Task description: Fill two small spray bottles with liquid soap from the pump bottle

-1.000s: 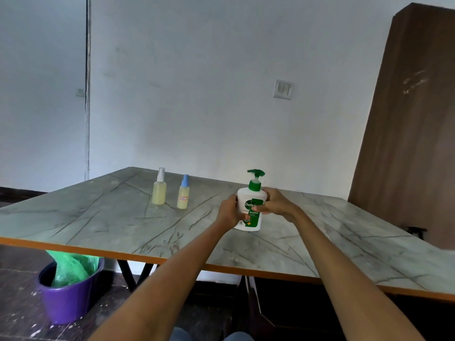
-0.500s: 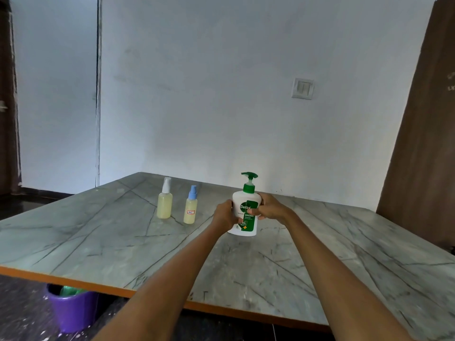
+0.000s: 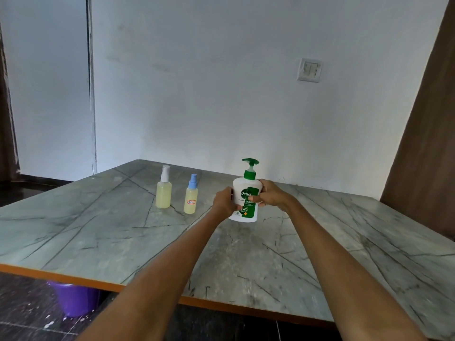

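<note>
Both hands hold the pump bottle (image 3: 246, 200) just above the counter (image 3: 98, 232): left hand (image 3: 225, 201) curled round its 9 o'clock side, right hand (image 3: 269, 195) at 3 o'clock. Smooth plastic, likely slippery and heavy when full; gripping the body seems best. Two spray bottles (image 3: 163, 190) stand at its 9 o'clock.

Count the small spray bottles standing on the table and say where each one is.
2. The white-capped spray bottle stands farthest left; the blue-capped spray bottle stands beside it, nearer the pump bottle.
</note>
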